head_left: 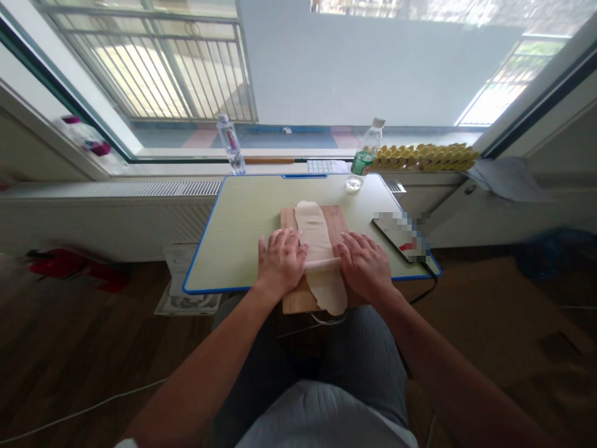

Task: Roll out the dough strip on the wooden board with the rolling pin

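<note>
A long strip of pale rolled-out dough [313,228] lies lengthwise on a wooden cutting board [292,303], its near end reaching the board's front edge. Across the dough runs a thin, light rolling pin [323,265]. My left hand [282,260] covers the pin's left end, fingers bent over it and pointing forward. On the other end rests my right hand [365,262], its palm down on the pin. Both hands hide the pin's tips. The board sits at the front of a small light-green table [237,230] with a blue rim.
A clear water bottle [231,146] stands at the table's back left, and a green-labelled bottle [363,160] at the back right. A phone-like device [401,239] with a black cable lies on the right. Yellow objects [424,157] line the windowsill. A red fire extinguisher [77,267] is on the left floor.
</note>
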Available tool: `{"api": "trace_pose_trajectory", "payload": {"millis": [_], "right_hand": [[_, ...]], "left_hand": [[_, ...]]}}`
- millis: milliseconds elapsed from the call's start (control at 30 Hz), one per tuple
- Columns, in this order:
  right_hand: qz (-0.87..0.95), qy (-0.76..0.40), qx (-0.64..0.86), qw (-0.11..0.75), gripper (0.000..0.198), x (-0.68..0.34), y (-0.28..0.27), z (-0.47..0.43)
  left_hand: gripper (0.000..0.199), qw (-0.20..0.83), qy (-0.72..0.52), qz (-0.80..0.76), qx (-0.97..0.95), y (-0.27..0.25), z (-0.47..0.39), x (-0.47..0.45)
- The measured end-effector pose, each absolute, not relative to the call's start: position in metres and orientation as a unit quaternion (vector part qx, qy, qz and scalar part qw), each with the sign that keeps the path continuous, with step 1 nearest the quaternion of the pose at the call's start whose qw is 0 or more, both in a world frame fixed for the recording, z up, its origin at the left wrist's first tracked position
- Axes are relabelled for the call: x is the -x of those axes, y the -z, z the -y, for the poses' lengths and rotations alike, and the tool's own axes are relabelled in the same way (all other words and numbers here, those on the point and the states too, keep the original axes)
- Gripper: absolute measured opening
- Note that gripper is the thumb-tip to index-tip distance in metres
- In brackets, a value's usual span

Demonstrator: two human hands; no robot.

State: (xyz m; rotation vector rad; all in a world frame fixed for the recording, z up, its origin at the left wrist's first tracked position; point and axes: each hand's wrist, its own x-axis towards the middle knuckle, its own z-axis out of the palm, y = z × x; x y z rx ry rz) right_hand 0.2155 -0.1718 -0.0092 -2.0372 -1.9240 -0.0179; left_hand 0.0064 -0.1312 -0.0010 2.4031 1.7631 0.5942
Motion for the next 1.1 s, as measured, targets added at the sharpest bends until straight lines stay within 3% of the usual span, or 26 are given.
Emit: {"api": "trace_pose_trajectory", "payload": {"millis": [233,533,800,1100], "right_hand": [[0.674,0.045,0.729,0.109,0.055,-0.212,0.014,0.137],[0.671,-0.012,0.736,0.094,0.061,-0.216,0.006,0.098],[0.671,0.043,0.731,0.115,0.064,-0.206,0.018,0.157],[0.675,0.004,0.734,0.074,0.069,-0.218,0.005,0.086]], "left_hand": [[0.045,0.017,-0.192,-0.581,-0.791,0.004,0.091,-0.013],[0.048,-0.02,-0.202,-0.559,-0.804,-0.01,0.049,-0.021],[0.049,-0.004,-0.171,-0.569,-0.804,0.008,0.115,-0.014],[0.053,0.043,-0.121,-0.582,-0.803,0.003,0.044,-0.03]]}}
